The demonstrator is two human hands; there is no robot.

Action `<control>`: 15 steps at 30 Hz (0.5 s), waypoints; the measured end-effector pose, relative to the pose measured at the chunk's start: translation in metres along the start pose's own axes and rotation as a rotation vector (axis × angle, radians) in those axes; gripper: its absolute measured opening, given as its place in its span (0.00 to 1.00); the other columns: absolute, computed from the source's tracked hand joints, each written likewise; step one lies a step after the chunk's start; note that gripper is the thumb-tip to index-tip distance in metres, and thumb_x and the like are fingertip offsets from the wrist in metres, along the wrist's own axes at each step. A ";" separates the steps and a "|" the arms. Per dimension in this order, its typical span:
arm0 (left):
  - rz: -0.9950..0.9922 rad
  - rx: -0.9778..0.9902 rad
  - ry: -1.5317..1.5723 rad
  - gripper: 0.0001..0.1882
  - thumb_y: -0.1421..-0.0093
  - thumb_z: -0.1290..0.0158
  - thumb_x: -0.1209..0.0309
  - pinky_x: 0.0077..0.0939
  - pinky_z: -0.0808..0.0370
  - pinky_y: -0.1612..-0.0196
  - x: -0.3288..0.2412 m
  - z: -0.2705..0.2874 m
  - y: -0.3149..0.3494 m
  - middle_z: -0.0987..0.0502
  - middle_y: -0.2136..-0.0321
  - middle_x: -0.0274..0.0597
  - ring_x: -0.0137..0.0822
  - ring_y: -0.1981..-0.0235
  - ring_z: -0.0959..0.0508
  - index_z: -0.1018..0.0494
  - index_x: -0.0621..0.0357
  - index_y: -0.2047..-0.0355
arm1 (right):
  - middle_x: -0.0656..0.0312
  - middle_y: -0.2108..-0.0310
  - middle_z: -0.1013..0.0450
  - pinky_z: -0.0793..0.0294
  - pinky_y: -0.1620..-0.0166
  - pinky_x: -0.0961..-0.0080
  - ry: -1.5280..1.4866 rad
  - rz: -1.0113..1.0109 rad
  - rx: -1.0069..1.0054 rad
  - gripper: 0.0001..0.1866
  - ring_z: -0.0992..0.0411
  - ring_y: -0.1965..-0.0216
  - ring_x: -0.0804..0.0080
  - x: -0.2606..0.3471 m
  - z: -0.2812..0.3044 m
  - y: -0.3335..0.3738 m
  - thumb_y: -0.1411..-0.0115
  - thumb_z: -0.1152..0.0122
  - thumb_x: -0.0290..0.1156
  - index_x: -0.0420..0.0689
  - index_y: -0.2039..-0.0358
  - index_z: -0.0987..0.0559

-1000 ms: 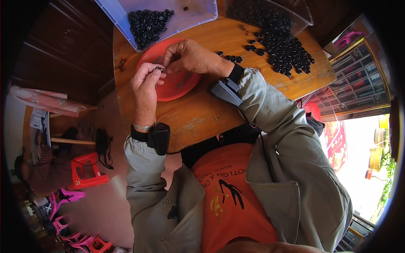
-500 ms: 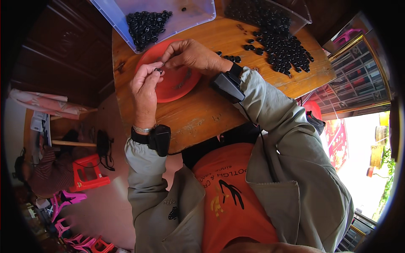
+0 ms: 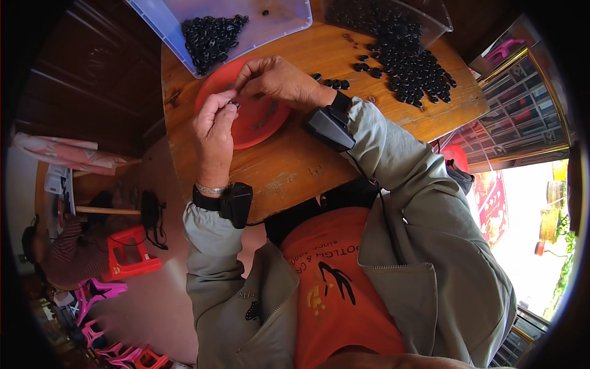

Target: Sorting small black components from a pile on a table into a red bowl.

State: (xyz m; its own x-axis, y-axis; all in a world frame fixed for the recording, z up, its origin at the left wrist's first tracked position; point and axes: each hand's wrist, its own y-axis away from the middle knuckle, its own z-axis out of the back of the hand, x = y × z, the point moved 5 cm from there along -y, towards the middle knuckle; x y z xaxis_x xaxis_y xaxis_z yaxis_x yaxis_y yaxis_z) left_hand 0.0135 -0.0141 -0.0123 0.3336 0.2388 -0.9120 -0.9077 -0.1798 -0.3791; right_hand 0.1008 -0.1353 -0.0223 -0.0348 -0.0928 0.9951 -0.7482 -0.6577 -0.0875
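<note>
Over a round red plate (image 3: 247, 136) my two hands meet at the fingertips. My left hand (image 3: 214, 123) is closed, pinching a small black oval piece (image 3: 233, 103) between thumb and fingers. Right beside that piece, my right hand (image 3: 279, 83) is closed in a pinch; whatever lies between its fingertips is too small to make out. Some tiny dark bits lie on the plate. To the right of my right hand, a few black oval pieces (image 3: 336, 83) rest on the wooden table (image 3: 295, 166).
A translucent bluish bin (image 3: 279, 24) at the far left holds a heap of black pieces (image 3: 212, 40). At the far right, a clear tub (image 3: 437, 27) has a large pile of similar pieces (image 3: 421, 77) spilling onto the table. A red stool (image 3: 132, 267) stands on the floor at left.
My hands stay together over the plate, with only slight finger movement around the small black piece. The left hand has shifted a little to the right.
</note>
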 end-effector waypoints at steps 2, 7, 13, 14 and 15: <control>-0.014 0.012 -0.005 0.09 0.44 0.53 0.78 0.17 0.32 0.67 0.001 -0.001 0.000 0.27 0.73 0.35 0.22 0.72 0.31 0.28 0.69 0.65 | 0.65 0.75 0.25 0.30 0.65 0.85 0.032 0.006 -0.010 0.05 0.30 0.72 0.82 -0.001 0.000 -0.001 0.51 0.43 0.22 0.38 0.71 0.22; -0.021 0.031 -0.033 0.06 0.44 0.53 0.77 0.17 0.33 0.69 0.008 -0.003 0.000 0.29 0.75 0.33 0.22 0.75 0.32 0.29 0.67 0.68 | 0.66 0.79 0.27 0.31 0.71 0.80 0.196 0.105 -0.140 0.09 0.32 0.78 0.81 -0.010 0.002 -0.010 0.55 0.41 0.32 0.43 0.74 0.20; 0.026 0.007 0.012 0.04 0.42 0.53 0.76 0.17 0.30 0.71 0.008 -0.001 0.000 0.28 0.78 0.34 0.24 0.75 0.29 0.30 0.64 0.70 | 0.65 0.73 0.25 0.30 0.65 0.84 0.320 0.203 -0.053 0.05 0.30 0.70 0.81 0.002 -0.002 -0.007 0.47 0.42 0.24 0.38 0.70 0.22; 0.062 -0.009 -0.001 0.05 0.41 0.54 0.75 0.18 0.29 0.71 0.009 0.001 0.000 0.28 0.78 0.35 0.25 0.75 0.27 0.30 0.64 0.71 | 0.65 0.73 0.25 0.30 0.65 0.84 0.320 0.204 -0.051 0.05 0.30 0.70 0.81 0.006 0.000 -0.005 0.47 0.42 0.24 0.38 0.70 0.22; 0.061 -0.011 -0.002 0.05 0.41 0.54 0.75 0.18 0.29 0.71 0.010 0.002 0.000 0.28 0.78 0.35 0.25 0.75 0.27 0.30 0.64 0.71 | 0.64 0.72 0.25 0.29 0.64 0.84 0.303 0.188 -0.020 0.06 0.30 0.69 0.81 0.010 0.002 -0.002 0.47 0.41 0.24 0.38 0.69 0.22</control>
State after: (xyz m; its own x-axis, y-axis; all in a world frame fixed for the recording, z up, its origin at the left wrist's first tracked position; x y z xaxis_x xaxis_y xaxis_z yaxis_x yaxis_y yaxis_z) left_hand 0.0165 -0.0101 -0.0206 0.2772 0.2287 -0.9332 -0.9235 -0.2047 -0.3245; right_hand 0.1033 -0.1362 -0.0119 -0.3663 0.0171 0.9303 -0.7224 -0.6354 -0.2728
